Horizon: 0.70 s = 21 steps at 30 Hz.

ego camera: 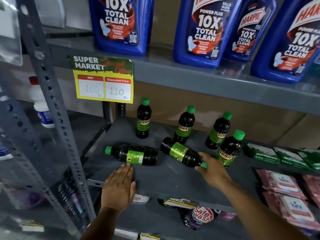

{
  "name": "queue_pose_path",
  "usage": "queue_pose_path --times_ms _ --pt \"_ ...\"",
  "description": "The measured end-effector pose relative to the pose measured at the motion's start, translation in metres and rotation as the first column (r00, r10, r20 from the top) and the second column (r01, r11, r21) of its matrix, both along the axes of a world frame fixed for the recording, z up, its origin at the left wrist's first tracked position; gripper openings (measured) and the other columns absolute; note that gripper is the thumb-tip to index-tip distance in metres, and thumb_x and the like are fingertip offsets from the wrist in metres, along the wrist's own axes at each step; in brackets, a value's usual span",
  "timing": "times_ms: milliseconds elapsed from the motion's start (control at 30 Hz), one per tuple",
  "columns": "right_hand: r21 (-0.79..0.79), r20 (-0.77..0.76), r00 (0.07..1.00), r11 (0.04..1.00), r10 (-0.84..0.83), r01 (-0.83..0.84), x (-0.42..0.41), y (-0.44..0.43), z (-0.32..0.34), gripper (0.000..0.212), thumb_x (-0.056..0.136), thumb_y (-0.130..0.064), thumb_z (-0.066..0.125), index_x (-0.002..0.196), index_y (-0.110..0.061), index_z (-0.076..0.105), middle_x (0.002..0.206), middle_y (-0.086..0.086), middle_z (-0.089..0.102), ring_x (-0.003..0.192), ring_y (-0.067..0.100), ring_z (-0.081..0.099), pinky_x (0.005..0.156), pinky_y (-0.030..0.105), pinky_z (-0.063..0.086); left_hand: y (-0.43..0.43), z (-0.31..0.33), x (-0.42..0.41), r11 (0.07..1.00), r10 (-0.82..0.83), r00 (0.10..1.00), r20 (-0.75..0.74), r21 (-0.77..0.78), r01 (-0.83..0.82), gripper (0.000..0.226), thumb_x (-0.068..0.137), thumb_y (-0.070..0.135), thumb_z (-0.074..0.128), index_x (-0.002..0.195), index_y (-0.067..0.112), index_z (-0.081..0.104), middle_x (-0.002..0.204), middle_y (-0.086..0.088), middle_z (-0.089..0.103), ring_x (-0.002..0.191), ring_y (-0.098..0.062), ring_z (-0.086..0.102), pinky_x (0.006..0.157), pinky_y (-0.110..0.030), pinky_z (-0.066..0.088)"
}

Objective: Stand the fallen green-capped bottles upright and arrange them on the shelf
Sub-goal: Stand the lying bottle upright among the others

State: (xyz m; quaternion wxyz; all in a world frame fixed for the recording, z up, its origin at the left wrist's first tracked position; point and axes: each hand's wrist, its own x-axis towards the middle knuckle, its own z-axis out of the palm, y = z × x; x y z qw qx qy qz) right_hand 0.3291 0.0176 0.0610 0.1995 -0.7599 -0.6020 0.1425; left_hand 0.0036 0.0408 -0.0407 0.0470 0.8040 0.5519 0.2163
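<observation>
Two dark green-capped bottles lie on the grey shelf [155, 177]. The left fallen bottle [133, 154] has its cap pointing left. The right fallen bottle [181, 154] points its cap toward the front right. Several more stand upright behind: one at the back left [143, 119], one in the middle [184, 126], one further right [218, 131] and a nearer one [229, 150]. My left hand [119, 187] lies flat on the shelf's front edge, fingertips just short of the left fallen bottle. My right hand [213, 168] closes around the neck and cap of the right fallen bottle.
Blue toilet-cleaner jugs [199, 30] fill the shelf above, with a price tag [103, 80] hanging from its edge. Green packs [263, 153] and pink wipe packs [284, 186] lie to the right. A grey slotted upright [52, 108] stands at the left.
</observation>
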Motion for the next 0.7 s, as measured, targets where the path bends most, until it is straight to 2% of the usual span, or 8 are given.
queue_pose_path --times_ms 67,133,200,267,300,400,533,700 --pt "0.061 0.011 1.0 0.998 -0.01 0.009 0.002 -0.004 0.017 0.051 0.086 -0.023 0.07 0.133 -0.014 0.054 0.109 0.005 0.071 0.097 0.02 0.067 0.078 0.016 0.046 0.0 0.0 0.001 1.0 0.007 1.0 -0.009 -0.002 -0.007 0.061 0.097 0.039 0.02 0.121 0.001 0.061 0.126 -0.015 0.061 0.115 -0.03 0.058 0.097 -0.042 0.038" --pt "0.157 0.038 0.999 0.988 -0.018 0.012 0.0 -0.008 0.041 0.04 0.086 -0.026 0.07 0.124 -0.016 0.062 0.076 -0.007 0.063 0.068 0.014 0.061 0.056 0.007 0.036 -0.001 0.001 0.002 1.0 0.012 1.0 -0.025 -0.015 -0.012 0.064 0.097 0.04 0.016 0.121 0.002 0.061 0.126 -0.015 0.062 0.115 -0.03 0.058 0.096 -0.043 0.041" --pt "0.251 0.049 0.999 0.968 -0.019 0.006 -0.006 -0.004 0.061 0.036 0.085 -0.027 0.071 0.119 -0.017 0.065 0.077 -0.004 0.064 0.075 0.018 0.06 0.06 0.012 0.033 -0.001 0.002 0.002 1.0 0.01 0.999 -0.037 -0.026 -0.011 0.067 0.098 0.041 0.012 0.12 0.002 0.062 0.125 -0.015 0.062 0.114 -0.03 0.059 0.095 -0.043 0.042" --pt "0.31 0.015 1.0 0.951 0.0 -0.005 -0.015 0.006 0.075 0.039 0.085 -0.027 0.071 0.122 -0.017 0.063 0.096 0.004 0.071 0.091 0.023 0.065 0.076 0.019 0.038 -0.001 0.003 0.002 1.0 0.008 0.999 -0.042 -0.026 -0.01 0.068 0.097 0.041 0.012 0.118 0.002 0.063 0.125 -0.015 0.062 0.113 -0.03 0.059 0.095 -0.043 0.042" --pt "0.321 0.012 1.0 0.947 0.016 -0.019 -0.021 0.012 0.081 0.04 0.085 -0.027 0.071 0.123 -0.018 0.062 0.098 0.005 0.07 0.094 0.024 0.066 0.079 0.022 0.042 -0.001 0.003 0.002 1.0 0.01 0.999 -0.043 -0.025 -0.011 0.067 0.097 0.041 0.012 0.118 0.001 0.063 0.124 -0.015 0.062 0.112 -0.03 0.06 0.094 -0.044 0.042" --pt "0.329 0.046 0.998 0.943 0.042 -0.055 -0.036 0.028 0.087 0.042 0.086 -0.028 0.07 0.125 -0.02 0.06 0.087 0.004 0.066 0.09 0.028 0.066 0.08 0.03 0.05 -0.001 0.004 0.003 1.0 0.017 0.999 -0.044 -0.019 -0.018 0.067 0.098 0.04 0.014 0.116 0.001 0.064 0.123 -0.016 0.063 0.111 -0.031 0.061 0.093 -0.044 0.044" --pt "0.364 0.035 0.999 0.931 -0.002 -0.01 -0.032 0.039 0.083 0.041 0.084 -0.03 0.071 0.122 -0.021 0.061 0.1 0.013 0.07 0.089 0.029 0.067 0.082 0.037 0.054 -0.001 0.005 0.003 1.0 0.009 0.999 -0.044 -0.015 -0.01 0.067 0.098 0.04 0.013 0.116 0.001 0.064 0.123 -0.016 0.063 0.112 -0.03 0.06 0.094 -0.044 0.044" --pt "0.365 -0.061 0.998 0.931 0.004 0.018 -0.023 0.032 0.078 0.041 0.083 -0.031 0.073 0.121 -0.021 0.061 0.11 0.005 0.068 0.097 0.022 0.066 0.088 0.038 0.054 -0.001 0.0 0.002 1.0 0.015 1.0 -0.027 -0.002 -0.015 0.064 0.098 0.038 0.016 0.117 0.0 0.064 0.124 -0.017 0.062 0.113 -0.031 0.06 0.095 -0.043 0.042"
